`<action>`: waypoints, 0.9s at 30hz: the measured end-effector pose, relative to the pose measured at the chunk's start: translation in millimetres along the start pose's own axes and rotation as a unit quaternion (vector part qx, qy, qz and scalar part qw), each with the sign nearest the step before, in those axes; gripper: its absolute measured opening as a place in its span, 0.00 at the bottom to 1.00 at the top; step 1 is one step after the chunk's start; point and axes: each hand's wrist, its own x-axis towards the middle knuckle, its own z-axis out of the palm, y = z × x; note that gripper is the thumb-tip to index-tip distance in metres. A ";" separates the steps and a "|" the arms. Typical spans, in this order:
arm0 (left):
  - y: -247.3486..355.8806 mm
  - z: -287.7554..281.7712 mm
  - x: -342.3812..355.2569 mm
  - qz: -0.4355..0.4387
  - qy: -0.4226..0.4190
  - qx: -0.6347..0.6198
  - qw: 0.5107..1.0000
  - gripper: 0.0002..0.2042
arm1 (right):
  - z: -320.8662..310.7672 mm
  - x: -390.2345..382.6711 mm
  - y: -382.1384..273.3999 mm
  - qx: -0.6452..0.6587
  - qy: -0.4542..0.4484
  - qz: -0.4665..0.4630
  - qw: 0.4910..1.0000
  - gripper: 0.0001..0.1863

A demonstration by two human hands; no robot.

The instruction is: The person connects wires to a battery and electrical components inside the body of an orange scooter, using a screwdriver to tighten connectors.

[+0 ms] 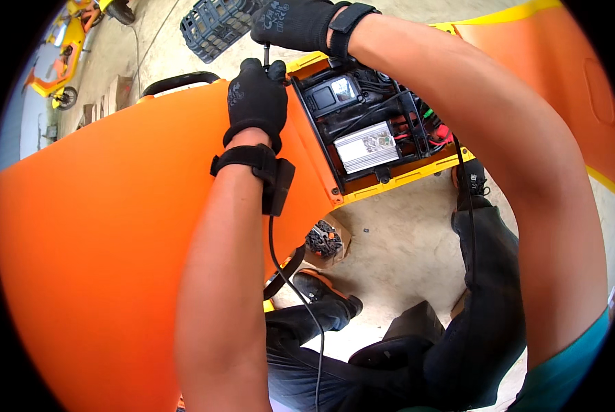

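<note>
My left hand [256, 99], in a black glove, has its fingers closed around the lower end of a slim metal tool [267, 53] at the left corner of an open compartment. My right hand [287, 24], also gloved, grips the tool's upper end above it; the handle is hidden. The compartment, in an orange body [108, 226] with a yellow rim [417, 168], holds a silver finned box [362, 147], a black box with a clear window [328, 96], black cables and red [442, 134] and green connectors. Wrist straps with trailing cables are on both arms.
A black mesh basket [211, 34] lies beyond my hands. Orange-yellow scooters [57, 75] stand at upper left, near wooden pieces [108, 103]. An open box of small dark parts [325, 237] sits on the concrete floor below, near my shoes [311, 288]. A black handle [177, 82] tops the orange body.
</note>
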 end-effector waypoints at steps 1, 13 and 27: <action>1.5 13.9 1.4 0.014 -0.023 -0.012 1.000 0.17 | -10.5 -22.7 1.5 -0.006 -0.151 0.043 0.988 0.10; -8.2 12.4 8.7 0.065 -0.098 -0.086 0.989 0.14 | -66.3 -94.6 -28.5 0.010 -0.184 0.102 0.978 0.09; -24.9 -22.1 41.1 0.243 -0.191 0.063 0.949 0.19 | -63.0 -77.2 -103.8 0.461 -0.264 0.403 0.745 0.08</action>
